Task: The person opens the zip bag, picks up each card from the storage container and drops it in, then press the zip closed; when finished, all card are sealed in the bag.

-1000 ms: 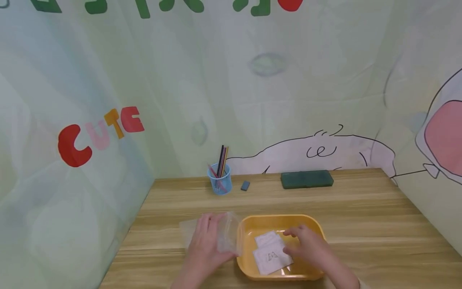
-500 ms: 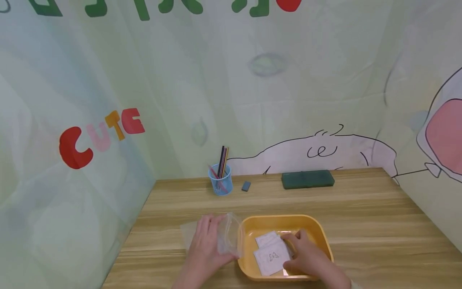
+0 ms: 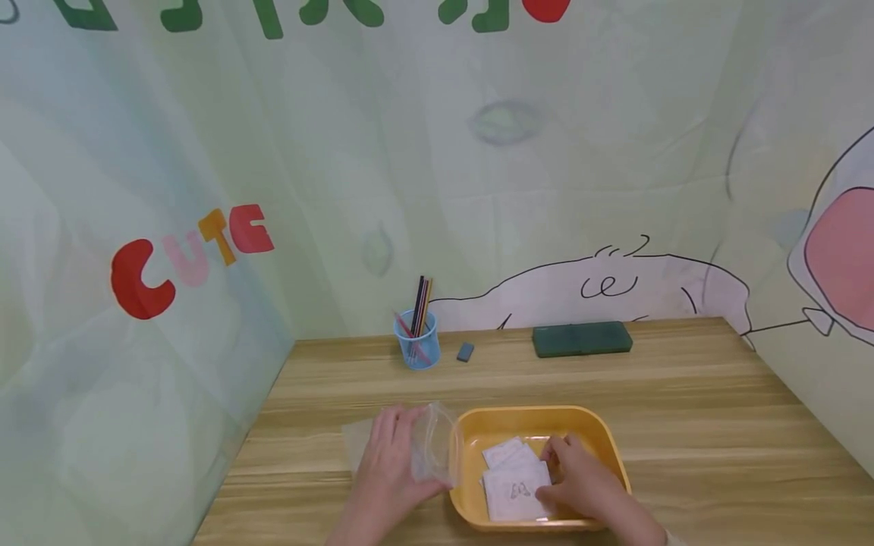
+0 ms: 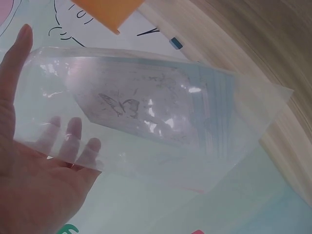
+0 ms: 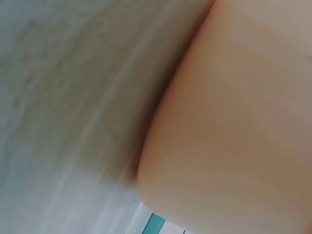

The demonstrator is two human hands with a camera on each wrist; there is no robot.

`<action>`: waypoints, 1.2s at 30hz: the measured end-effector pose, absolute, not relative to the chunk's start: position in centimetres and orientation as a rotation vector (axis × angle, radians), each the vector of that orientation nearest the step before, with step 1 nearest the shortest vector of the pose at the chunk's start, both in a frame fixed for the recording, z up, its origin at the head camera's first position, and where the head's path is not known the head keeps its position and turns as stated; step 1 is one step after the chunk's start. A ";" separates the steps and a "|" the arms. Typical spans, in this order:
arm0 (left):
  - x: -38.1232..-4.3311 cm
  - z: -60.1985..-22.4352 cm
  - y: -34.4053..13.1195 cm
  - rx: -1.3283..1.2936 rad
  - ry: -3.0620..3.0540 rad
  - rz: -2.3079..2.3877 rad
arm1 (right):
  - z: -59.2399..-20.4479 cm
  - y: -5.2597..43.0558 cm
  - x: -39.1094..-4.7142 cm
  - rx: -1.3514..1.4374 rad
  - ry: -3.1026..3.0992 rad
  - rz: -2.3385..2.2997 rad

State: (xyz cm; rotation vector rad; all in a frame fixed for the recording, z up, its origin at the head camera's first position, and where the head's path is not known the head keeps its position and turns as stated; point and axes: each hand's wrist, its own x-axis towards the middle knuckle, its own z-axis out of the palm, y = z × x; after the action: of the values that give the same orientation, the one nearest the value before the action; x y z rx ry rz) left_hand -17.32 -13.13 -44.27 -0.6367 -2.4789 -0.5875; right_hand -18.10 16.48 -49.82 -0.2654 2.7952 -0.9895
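Observation:
My left hand (image 3: 389,462) holds a clear plastic bag (image 3: 435,444) with its mouth spread, beside the left rim of the yellow tray (image 3: 529,410). Inside the bag, in the left wrist view, lies a stack of cards (image 4: 146,102), the top one printed with a butterfly. Over the tray, my right hand (image 3: 580,478) pinches the right edge of a white card (image 3: 508,506) with a small butterfly drawing. More white cards (image 3: 501,451) lie behind and partly under it. Blurred skin (image 5: 234,122) fills much of the right wrist view, hiding the fingertips.
A blue pencil cup (image 3: 418,350) with several pencils stands at the back of the wooden table (image 3: 683,425). To its right lie a small blue-grey eraser (image 3: 466,352) and a dark green case (image 3: 583,339). Printed cloth (image 3: 546,189) hangs around the table.
My right hand has come down onto the cards, and the front card has turned straighter under its fingers. The left hand and the bag stay nearly still.

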 end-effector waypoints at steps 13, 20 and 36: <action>-17.3 -43.9 -13.1 -0.606 -2.520 -0.619 | -47.6 16.1 -18.3 -0.480 2.685 -1.296; -17.2 -43.9 -13.1 -0.608 -2.519 -0.614 | -45.8 15.5 -17.8 -0.300 2.873 -1.327; -17.3 -43.9 -12.8 -0.646 -2.461 -0.624 | -42.3 16.4 -17.2 -0.315 3.264 -1.705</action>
State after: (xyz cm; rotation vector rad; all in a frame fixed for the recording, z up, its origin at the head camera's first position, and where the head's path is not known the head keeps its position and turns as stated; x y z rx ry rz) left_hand -17.30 -12.84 -43.93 -0.6458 -2.4615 -0.6244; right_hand -17.20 16.35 -42.32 -0.3148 3.2642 -1.7046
